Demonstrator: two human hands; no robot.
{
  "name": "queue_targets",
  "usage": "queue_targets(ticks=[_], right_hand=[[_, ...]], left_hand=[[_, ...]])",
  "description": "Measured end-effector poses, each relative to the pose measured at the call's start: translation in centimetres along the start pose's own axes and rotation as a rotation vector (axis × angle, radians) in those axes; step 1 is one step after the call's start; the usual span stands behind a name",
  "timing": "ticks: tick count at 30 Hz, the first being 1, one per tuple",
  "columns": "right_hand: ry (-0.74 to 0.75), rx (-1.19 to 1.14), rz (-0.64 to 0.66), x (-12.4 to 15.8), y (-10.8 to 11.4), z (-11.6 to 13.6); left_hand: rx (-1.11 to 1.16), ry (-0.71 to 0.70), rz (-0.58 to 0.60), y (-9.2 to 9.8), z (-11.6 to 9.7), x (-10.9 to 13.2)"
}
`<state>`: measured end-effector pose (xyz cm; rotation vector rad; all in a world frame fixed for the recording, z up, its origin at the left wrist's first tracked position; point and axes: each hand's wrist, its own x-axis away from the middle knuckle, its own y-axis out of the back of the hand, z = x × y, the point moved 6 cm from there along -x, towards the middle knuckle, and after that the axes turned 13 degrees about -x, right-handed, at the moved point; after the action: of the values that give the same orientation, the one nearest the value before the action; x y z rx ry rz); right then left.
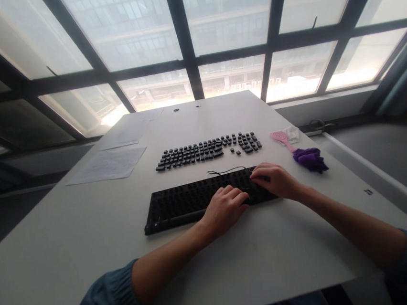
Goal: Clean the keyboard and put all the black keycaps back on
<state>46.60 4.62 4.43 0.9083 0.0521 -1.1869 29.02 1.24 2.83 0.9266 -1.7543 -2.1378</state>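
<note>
A black keyboard (179, 204) lies at a slant on the white table, its keys apparently taken off, though its top is too dark for detail. My left hand (226, 207) rests over its front edge, right of the middle. The fingers are curled in toward the thumb, and whatever is between them is hidden. Over the right end of the keyboard, my right hand (273, 180) holds its thumb and fingertips pinched together; anything in the pinch is too small to make out. Behind the keyboard, loose black keycaps (192, 154) are laid out in rows like a keyboard.
A thin cable (223, 172) curls behind the keyboard. To the right lie a pink brush (284, 140), a clear plastic wrapper (293, 134) and a bunched purple cloth (310, 159). Paper sheets (109, 165) lie at the left. Large windows (226, 16) stand beyond the table (88, 221).
</note>
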Motion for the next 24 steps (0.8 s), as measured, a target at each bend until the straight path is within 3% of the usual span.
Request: queue_targets(ticks=[4, 11, 17, 24], right_hand=[[-0.111, 0.156, -0.104, -3.1, 1.5, -3.2], [-0.156, 0.362, 0.018, -9.6, -0.4, -8.2], [-0.101, 0.368, 0.077, -10.5, -1.6, -8.6], [-0.085, 0.331, 0.052, -10.1, -1.1, -7.8]], left_hand=[[-0.005, 0.008, -0.032, 0.4, -0.1, 0.1], [-0.028, 0.011, -0.076, 1.1, -0.1, 0.3], [-0.038, 0.015, -0.101, 1.2, 0.0, 0.3], [-0.041, 0.015, -0.113, 1.3, 0.0, 0.3]])
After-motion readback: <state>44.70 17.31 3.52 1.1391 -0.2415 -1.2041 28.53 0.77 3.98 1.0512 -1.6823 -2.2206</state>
